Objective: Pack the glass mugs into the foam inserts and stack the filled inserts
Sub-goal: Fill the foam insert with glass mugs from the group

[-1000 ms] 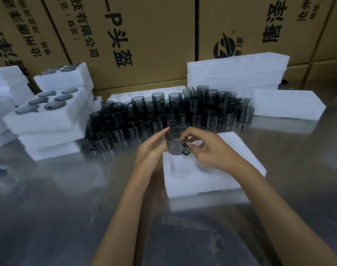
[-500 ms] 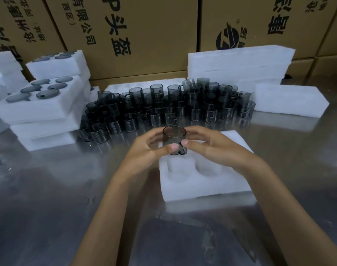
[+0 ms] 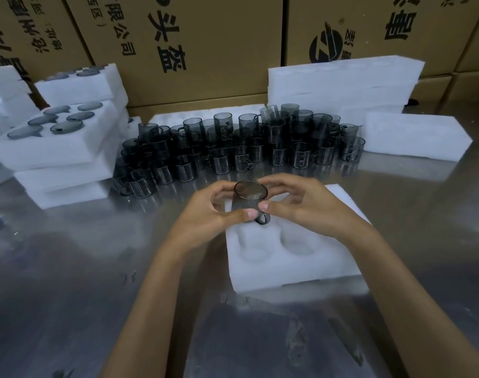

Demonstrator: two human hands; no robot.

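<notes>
A smoky glass mug (image 3: 247, 199) is held upright between both hands, just above the far left part of a white foam insert (image 3: 292, 257). My left hand (image 3: 208, 214) curls round its left side, thumb on the front. My right hand (image 3: 301, 205) grips its right side, thumb near the handle. The insert's two near pockets are empty; its far pockets are hidden by my hands. Several more glass mugs (image 3: 241, 148) stand in a crowd behind.
Filled foam inserts (image 3: 55, 143) are stacked at the left. Empty foam inserts (image 3: 342, 85) are piled at the back right, with one block (image 3: 415, 137) lying beside them. Cardboard boxes (image 3: 194, 45) wall off the back. The metal table (image 3: 69, 282) reflects light.
The mug has turned in my hands so its handle now points toward me, and both hands have closed tighter around it. My view has tilted down slightly.
</notes>
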